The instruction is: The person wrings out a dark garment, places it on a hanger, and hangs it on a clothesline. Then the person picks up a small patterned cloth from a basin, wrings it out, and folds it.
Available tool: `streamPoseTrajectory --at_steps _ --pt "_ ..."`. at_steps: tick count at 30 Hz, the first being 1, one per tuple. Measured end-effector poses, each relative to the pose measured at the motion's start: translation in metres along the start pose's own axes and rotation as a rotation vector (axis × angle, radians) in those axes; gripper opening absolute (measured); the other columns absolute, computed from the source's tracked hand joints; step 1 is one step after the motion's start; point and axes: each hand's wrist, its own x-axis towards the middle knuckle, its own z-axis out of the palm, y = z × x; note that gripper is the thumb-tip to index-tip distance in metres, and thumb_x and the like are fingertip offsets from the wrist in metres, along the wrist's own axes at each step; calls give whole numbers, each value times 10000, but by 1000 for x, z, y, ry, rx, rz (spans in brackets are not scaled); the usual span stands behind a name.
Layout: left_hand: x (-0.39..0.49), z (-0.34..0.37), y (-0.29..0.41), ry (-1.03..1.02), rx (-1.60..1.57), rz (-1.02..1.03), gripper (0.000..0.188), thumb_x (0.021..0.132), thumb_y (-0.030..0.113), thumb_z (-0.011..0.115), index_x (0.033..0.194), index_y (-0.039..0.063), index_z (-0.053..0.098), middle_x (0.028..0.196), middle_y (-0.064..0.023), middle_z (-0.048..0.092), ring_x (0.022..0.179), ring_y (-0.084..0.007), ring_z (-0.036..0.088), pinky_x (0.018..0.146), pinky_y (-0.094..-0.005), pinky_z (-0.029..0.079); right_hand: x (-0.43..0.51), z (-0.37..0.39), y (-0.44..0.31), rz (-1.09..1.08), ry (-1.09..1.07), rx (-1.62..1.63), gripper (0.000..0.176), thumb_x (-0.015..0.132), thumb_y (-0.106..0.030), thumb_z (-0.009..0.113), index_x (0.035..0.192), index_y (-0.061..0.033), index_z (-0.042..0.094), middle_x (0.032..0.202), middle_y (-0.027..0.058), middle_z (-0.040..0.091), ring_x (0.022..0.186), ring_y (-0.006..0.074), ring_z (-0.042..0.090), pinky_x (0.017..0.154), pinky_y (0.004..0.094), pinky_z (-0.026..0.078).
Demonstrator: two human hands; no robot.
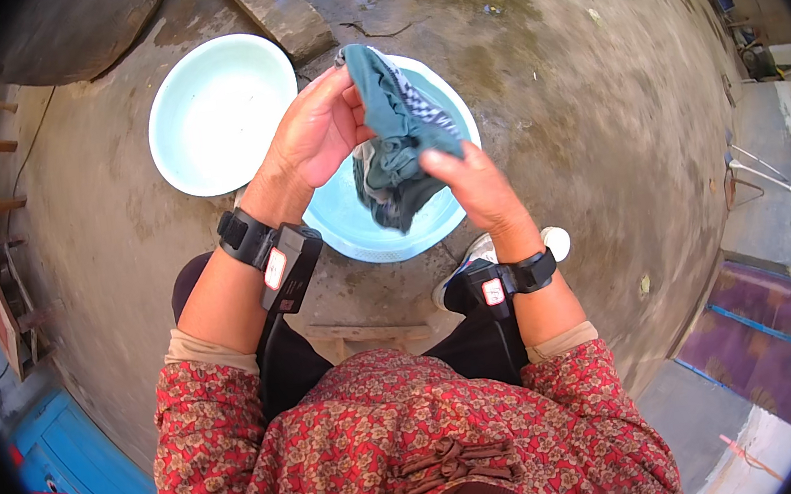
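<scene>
A dark teal cloth garment (pixel 388 110) with a patterned, lettered waistband hangs stretched between both my hands. My left hand (pixel 318 128) grips its upper left end, palm turned partly up. At the band's lower right end, my right hand (pixel 468 181) pinches it and is slightly blurred by motion. The garment's crumpled lower part hangs over a light blue plastic basin (pixel 366 246), hiding much of its inside; whether it touches the basin I cannot tell. Just left of this basin stands a second pale basin (pixel 165 155), its inside bright white. Both forearms wear black straps with devices.
A concrete slab (pixel 284 16) lies beyond the basins, beside a large rounded object (pixel 69 35). A thin twig (pixel 384 32) rests on the wet concrete ground. Wooden furniture (pixel 4 302) stands at the left. Near my right shoe (pixel 466 268) is a small round white object (pixel 556 243).
</scene>
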Motion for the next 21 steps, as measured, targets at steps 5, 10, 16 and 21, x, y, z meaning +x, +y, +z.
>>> streamPoseTrajectory --at_steps 5,10,16,21 --pt "-1 -7 -3 170 150 -127 231 885 291 531 928 65 554 838 -61 617 779 -169 588 749 -316 466 4 -13 -7 -77 -24 670 323 916 -190 461 1177 0 486 1153 100 551 1069 216 531 952 385 395" --pt "-3 -2 -1 179 199 -87 234 865 281 573 963 70 541 812 -55 619 758 -160 587 727 -293 472 8 -26 -11 -149 125 673 320 918 -244 457 1143 -22 512 1129 75 569 1060 206 530 941 371 393" --pt "-4 6 -4 173 275 -105 281 865 307 572 1002 65 530 802 -47 614 743 -137 587 725 -272 468 7 -33 -13 -146 168 661 346 924 -310 429 1116 -38 523 1072 76 589 1004 209 551 907 363 408" --pt "-5 7 -7 81 393 -106 287 857 295 569 1016 58 536 806 -40 613 736 -120 583 723 -256 463 12 -29 -9 -199 159 666 332 926 -309 420 1111 -52 519 1075 82 585 1003 206 548 894 367 417"
